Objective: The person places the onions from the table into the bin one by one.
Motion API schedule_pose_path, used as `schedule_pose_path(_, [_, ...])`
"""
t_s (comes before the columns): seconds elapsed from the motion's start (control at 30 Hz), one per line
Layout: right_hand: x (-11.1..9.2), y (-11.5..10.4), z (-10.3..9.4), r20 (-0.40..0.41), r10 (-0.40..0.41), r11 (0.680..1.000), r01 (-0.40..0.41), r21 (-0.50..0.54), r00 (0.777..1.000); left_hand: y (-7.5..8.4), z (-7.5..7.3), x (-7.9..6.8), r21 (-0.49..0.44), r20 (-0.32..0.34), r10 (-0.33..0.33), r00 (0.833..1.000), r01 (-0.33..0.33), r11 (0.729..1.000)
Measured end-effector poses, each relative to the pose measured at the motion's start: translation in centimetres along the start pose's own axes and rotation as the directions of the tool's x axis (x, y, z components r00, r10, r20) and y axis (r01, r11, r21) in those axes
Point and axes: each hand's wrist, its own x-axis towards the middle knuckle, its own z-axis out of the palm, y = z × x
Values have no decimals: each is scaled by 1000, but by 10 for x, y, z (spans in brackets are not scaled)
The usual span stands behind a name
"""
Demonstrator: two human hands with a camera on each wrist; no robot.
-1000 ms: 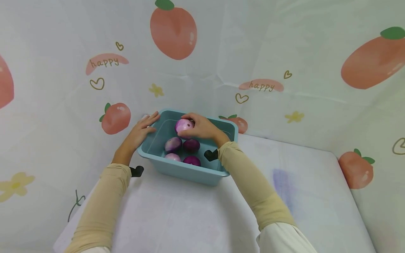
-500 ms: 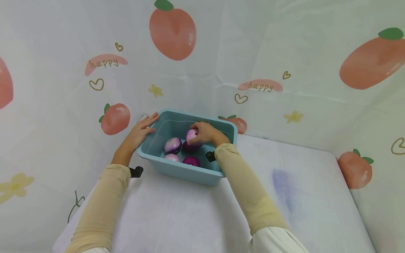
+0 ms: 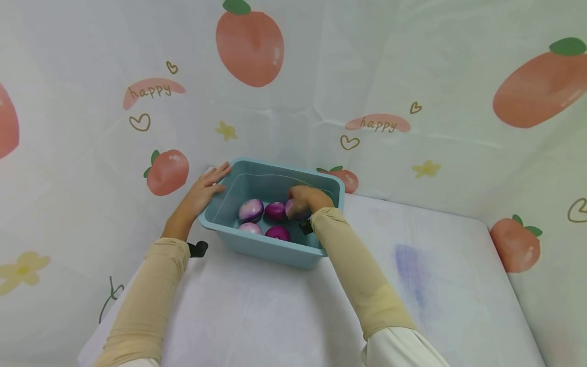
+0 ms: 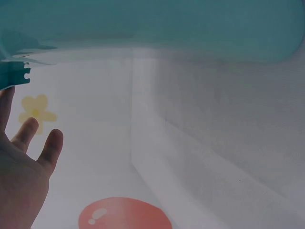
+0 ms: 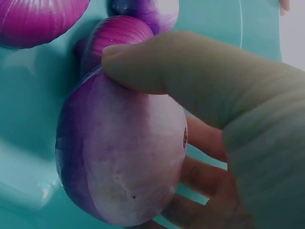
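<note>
Inside a blue-green plastic bin [image 3: 270, 252], my right hand [image 3: 308, 197] grips a purple-and-white onion [image 5: 124, 152]. In the right wrist view the thumb lies over its top and the other fingers curl round the far side. Against it sits a magenta onion [image 3: 275, 211]. A purple-white onion [image 3: 250, 210], a pale pink onion [image 3: 249, 228] and another magenta onion [image 3: 277, 234] lie to the left and nearer the front wall. My left hand [image 3: 200, 195] rests on the bin's left rim with its fingers extended; in the left wrist view fewer fingers show.
The bin stands on a white-covered table [image 3: 275, 311], close to a hanging cloth [image 3: 293, 112] printed with fruit. Black camera mounts [image 3: 197, 249] stick out at the wrists. A faint purple stain [image 3: 410, 270] marks the cover at right.
My right hand has carried its onion rightward and down, from above the others to low in the bin beside the magenta onion. The left hand has stayed on the rim.
</note>
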Motion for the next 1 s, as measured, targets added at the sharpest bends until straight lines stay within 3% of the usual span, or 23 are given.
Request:
schedule_pose_path(0.3, [0,-2,1,42,62,997,-64,52,997,0,0,-3,-3,4,-10,1000,10,1000])
schedule_pose_path(0.47, [2,-2,1,44,31,998,-33,55,999,1,1,-4,21,-8,-15,1000,16,1000])
schedule_pose_path(0.6, [6,-1,-1,36,-81,993,78,86,996,2,1,-3,60,-26,-15,1000,17,998])
schedule_pose_path(0.7, [8,0,-4,16,-182,976,178,124,983,4,0,-3,130,-51,22,998,-15,991])
schedule_pose_path(0.9, [-1,2,-11,-88,-284,940,295,173,955,13,-2,-5,354,-168,153,974,-85,931])
schedule_pose_path(1.0, [-11,2,-17,-158,-311,915,340,216,937,20,-5,-7,393,-207,180,962,-87,915])
